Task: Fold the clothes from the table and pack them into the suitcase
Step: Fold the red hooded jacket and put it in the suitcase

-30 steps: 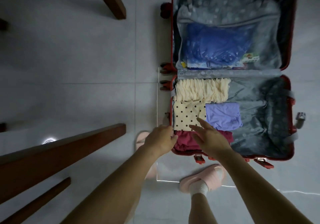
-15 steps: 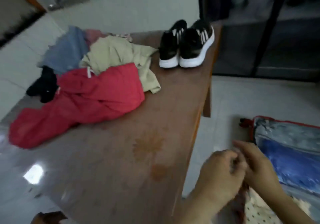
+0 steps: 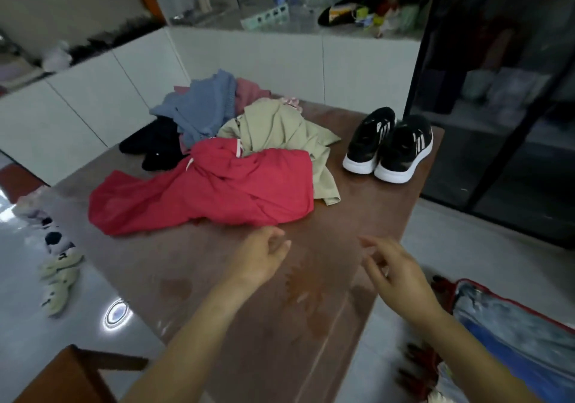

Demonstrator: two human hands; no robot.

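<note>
View: head
Left hand (image 3: 259,262): forearm stretched forward over the table (image 3: 193,265), fingers loosely parted, holding nothing.
Right hand (image 3: 396,270): raised over the table's right edge, fingers slack and apart, empty.
Clothes (image 3: 217,185): heaped just beyond the left hand, red piece nearest.
Suitcase (image 3: 510,337): open on the floor, below and right of the right hand.
Shoes (image 3: 389,144): well beyond the right hand.
</note>
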